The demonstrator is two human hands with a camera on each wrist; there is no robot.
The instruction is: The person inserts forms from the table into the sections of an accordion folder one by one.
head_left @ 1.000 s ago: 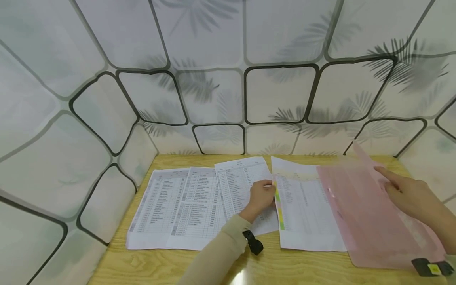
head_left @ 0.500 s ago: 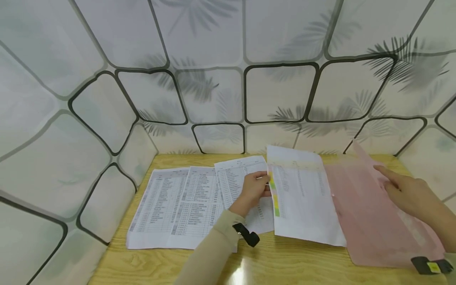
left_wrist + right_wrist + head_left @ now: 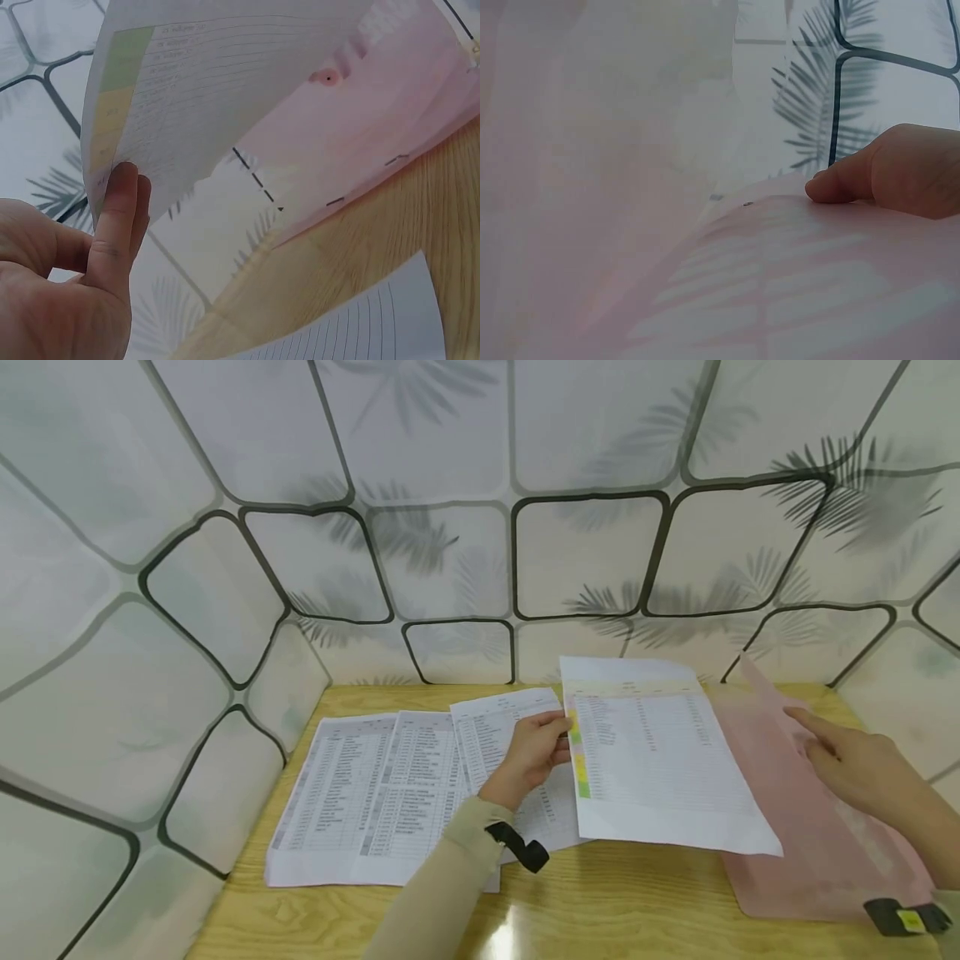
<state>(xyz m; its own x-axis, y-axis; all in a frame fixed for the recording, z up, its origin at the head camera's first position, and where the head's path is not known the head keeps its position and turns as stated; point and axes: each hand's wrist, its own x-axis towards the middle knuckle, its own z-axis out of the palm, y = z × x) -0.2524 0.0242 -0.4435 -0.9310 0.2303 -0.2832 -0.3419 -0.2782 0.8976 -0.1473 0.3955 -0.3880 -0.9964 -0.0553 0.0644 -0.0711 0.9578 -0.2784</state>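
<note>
My left hand (image 3: pixel 529 755) pinches the left edge of a printed sheet (image 3: pixel 660 768) with a yellow and green strip down that side. The sheet is raised off the table and overlaps part of a pink translucent plastic folder (image 3: pixel 817 852). In the left wrist view the fingers of the left hand (image 3: pixel 75 277) lie against the back of the sheet (image 3: pixel 225 82), where print shows through. At the right, my right hand (image 3: pixel 870 772) holds the folder's lifted cover. The right wrist view shows its thumb (image 3: pixel 847 184) on the pink plastic (image 3: pixel 780 292).
Printed table sheets (image 3: pixel 341 793) lie overlapping on the left of the wooden table (image 3: pixel 300 927). Another printed sheet (image 3: pixel 487 722) lies slanted beneath the left hand. A patterned wall (image 3: pixel 450 568) closes off the back and left sides.
The coloured-edge sheet has come up off the table and clear of most of the folder, its lower edge lifting. My left hand has shifted slightly left and up with it; my right hand stays put.
</note>
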